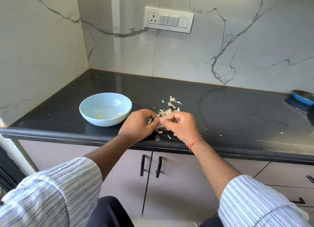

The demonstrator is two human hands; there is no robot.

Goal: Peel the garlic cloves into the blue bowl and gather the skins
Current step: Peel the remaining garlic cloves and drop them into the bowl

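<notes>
A light blue bowl stands on the black counter, left of my hands, with a few peeled garlic cloves lying in its bottom. My left hand and my right hand meet fingertip to fingertip just above the counter near its front edge. Both pinch one small garlic clove between them; it is mostly hidden by the fingers. A loose pile of pale garlic skins lies on the counter right behind and under my hands, with more skins scattered further back.
The black counter meets marble walls at the back and left. A blue pan sits at the far right edge. Tiny skin flecks dot the counter. Cabinet doors with black handles are below the front edge.
</notes>
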